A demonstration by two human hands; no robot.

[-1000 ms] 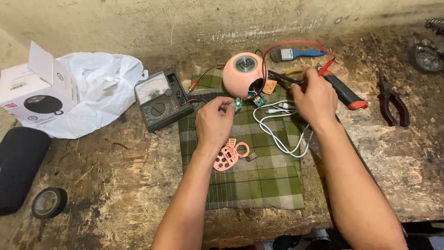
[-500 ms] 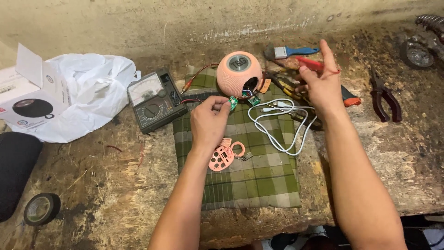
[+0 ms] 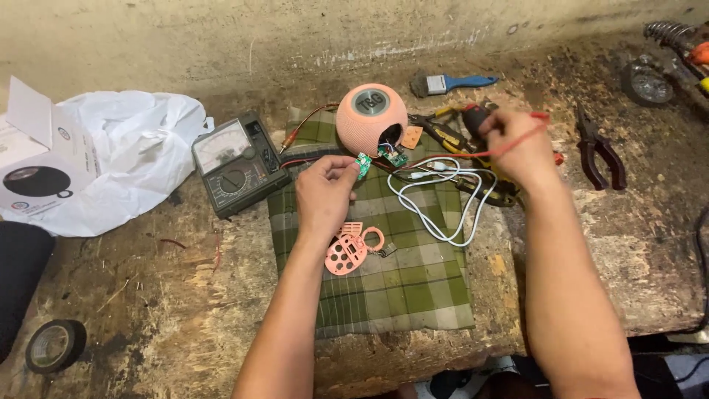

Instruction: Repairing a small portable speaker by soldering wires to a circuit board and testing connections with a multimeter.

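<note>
The left hand (image 3: 325, 188) pinched a small green circuit board (image 3: 363, 165) between thumb and fingertips, just in front of the open side of a round pink speaker shell (image 3: 367, 129) that sat at the far edge of a green plaid cloth (image 3: 399, 281) spread over the worn wooden desk (image 3: 148, 310). A second small board (image 3: 394, 155) hung on thin wires at the shell's opening. The right hand (image 3: 517, 148) was closed around a red test lead (image 3: 517, 140), lifted above a cluster of tools to the right of the shell. A coiled white cable (image 3: 436, 199) lay on the cloth between the two hands, and a pink perforated cover (image 3: 347, 251) rested on the cloth beside the left wrist. An analog multimeter (image 3: 236, 166) stood just left of the cloth, with a white plastic bag (image 3: 133, 155) beyond it. Pliers (image 3: 600, 151) lay well to the right, a blue-handled brush (image 3: 450, 83) near the wall, and a roll of black tape (image 3: 53, 345) at the near left.
</note>
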